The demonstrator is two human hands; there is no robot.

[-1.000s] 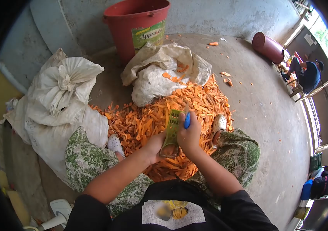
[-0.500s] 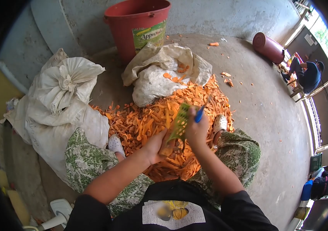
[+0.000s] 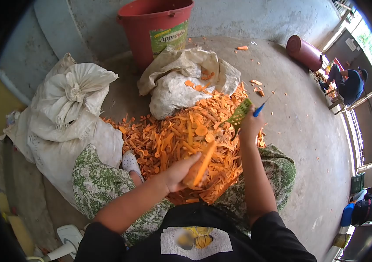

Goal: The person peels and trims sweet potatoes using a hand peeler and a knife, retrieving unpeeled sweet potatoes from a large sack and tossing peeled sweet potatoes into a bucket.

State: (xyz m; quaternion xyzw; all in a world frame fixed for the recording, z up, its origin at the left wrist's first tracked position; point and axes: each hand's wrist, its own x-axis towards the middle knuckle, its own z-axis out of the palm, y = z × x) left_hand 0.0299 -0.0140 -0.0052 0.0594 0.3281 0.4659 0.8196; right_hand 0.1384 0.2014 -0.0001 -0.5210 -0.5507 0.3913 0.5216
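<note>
My left hand (image 3: 178, 174) is closed around a thick orange carrot (image 3: 201, 165), its top end tilted up and away from me. To the right, my right hand (image 3: 250, 126) grips a green peeler (image 3: 239, 113) with a perforated plastic body. The same hand also holds a small blue-handled knife (image 3: 259, 110), its thin blade pointing up and right. Below both hands spreads a heap of carrot peelings and round cut ends (image 3: 181, 135). The peeler and the carrot are apart.
A white open sack (image 3: 173, 98) lies behind the heap, before a red bin (image 3: 151, 30). Tied full sacks (image 3: 70, 126) stand left. A maroon drum (image 3: 304, 53) lies on its side on the concrete floor (image 3: 317, 153). Another person (image 3: 352, 87) sits at far right.
My right hand has swung up and right with the peeler and knife, away from the carrot. The carrot in my left hand now shows a bright peeled face and points more upward.
</note>
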